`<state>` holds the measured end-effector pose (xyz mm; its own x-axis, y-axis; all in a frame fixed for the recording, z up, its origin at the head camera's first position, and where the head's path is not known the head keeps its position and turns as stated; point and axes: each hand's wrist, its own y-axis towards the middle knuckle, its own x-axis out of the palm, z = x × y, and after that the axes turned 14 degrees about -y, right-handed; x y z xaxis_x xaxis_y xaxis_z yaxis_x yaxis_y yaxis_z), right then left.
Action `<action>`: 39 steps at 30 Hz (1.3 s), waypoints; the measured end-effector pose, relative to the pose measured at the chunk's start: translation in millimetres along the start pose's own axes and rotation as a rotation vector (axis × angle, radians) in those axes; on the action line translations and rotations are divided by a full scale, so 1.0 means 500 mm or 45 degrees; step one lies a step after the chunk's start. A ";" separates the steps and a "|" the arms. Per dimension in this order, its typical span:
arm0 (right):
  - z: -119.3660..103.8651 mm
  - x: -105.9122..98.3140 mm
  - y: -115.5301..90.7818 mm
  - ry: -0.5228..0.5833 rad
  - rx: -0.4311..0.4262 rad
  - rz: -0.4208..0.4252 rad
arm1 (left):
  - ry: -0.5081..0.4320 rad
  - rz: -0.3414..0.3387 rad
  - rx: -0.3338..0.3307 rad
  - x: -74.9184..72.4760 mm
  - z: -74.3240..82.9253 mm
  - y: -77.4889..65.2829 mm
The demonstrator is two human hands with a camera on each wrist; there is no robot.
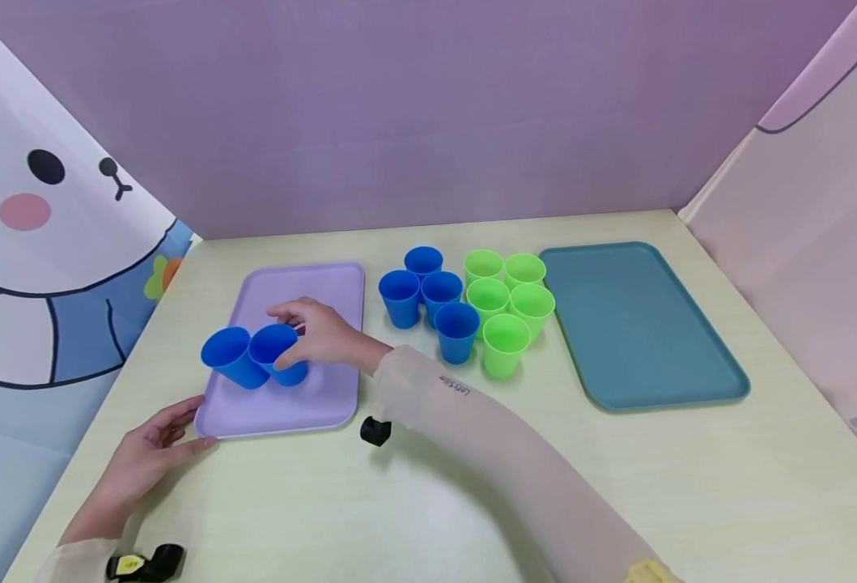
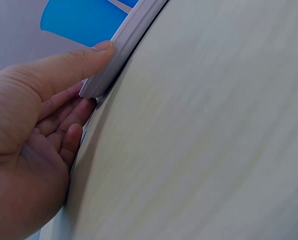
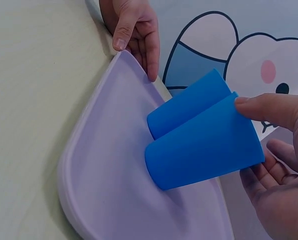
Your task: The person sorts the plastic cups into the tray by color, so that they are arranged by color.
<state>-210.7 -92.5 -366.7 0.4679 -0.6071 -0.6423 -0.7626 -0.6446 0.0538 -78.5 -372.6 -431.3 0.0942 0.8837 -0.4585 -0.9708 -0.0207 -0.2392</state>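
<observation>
Two blue cups stand side by side on the purple tray (image 1: 326,279), both tilted to the left. My right hand (image 1: 290,336) grips the right-hand blue cup (image 1: 275,348), thumb on one side and fingers on the other; the held cup (image 3: 203,145) touches the other blue cup (image 3: 188,102), seen in the head view as the left blue cup (image 1: 230,356). My left hand (image 1: 154,445) rests at the tray's near-left corner. Its thumb (image 2: 74,62) presses on the tray rim (image 2: 126,42), with the fingers lying against the edge below.
Several more blue cups (image 1: 428,295) and green cups (image 1: 504,304) cluster upright in the middle of the pale table (image 1: 472,486). A teal tray (image 1: 639,324) lies to their right. Purple and cartoon-printed walls close in the back and sides.
</observation>
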 end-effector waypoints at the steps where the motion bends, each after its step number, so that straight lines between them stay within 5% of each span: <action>1: 0.000 0.000 0.000 0.003 0.001 0.002 | 0.001 0.002 0.005 0.000 0.000 0.000; 21: 0.006 -0.018 -0.010 0.069 -0.022 0.020 | -0.009 -0.002 -0.002 -0.001 -0.002 0.002; 39: 0.018 -0.098 -0.042 0.031 0.011 0.008 | 0.006 0.009 0.012 0.000 -0.002 0.002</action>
<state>-221.5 -44.9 -343.1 0.4735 -0.6223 -0.6234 -0.7695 -0.6366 0.0511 -79.2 -373.3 -432.4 0.0879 0.8815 -0.4640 -0.9735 -0.0227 -0.2275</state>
